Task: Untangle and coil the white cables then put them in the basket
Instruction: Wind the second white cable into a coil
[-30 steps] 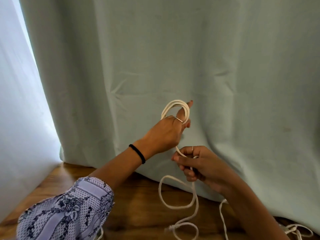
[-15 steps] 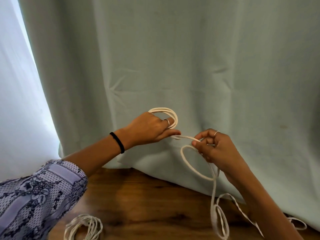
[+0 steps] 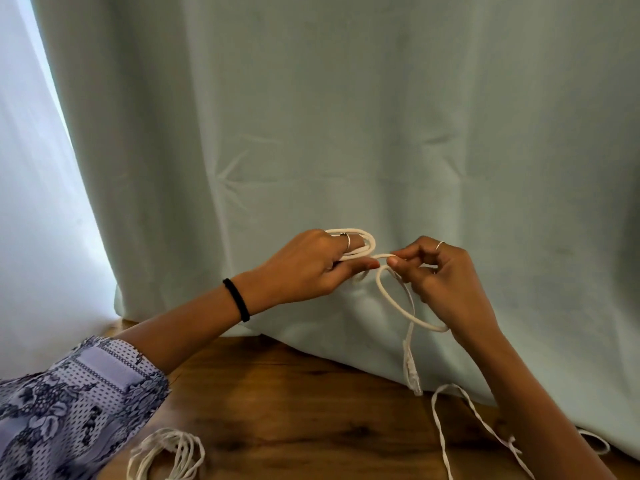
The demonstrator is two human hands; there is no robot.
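My left hand [image 3: 311,268] holds a small coil of white cable [image 3: 365,244] wound round its fingers, raised in front of the curtain. Close to its right, my right hand [image 3: 440,275] pinches the same cable between thumb and fingers. From that pinch a loose loop [image 3: 398,306] hangs down, and the cable's plug end [image 3: 412,372] dangles just above the floor. A second white cable [image 3: 457,427] trails across the wooden floor under my right forearm. A coiled white cable [image 3: 166,455] lies at the bottom left. No basket is in view.
A pale green curtain [image 3: 346,133] hangs right behind my hands and reaches the wooden floor [image 3: 294,410]. A bright white sheer curtain [image 3: 31,202] fills the left side. My patterned sleeve [image 3: 69,403] covers the lower left corner.
My right hand has risen and come up close to the left hand, drawing the cable with it. The plug end has lifted off the floor. My left hand has dropped lower and turned flatter.
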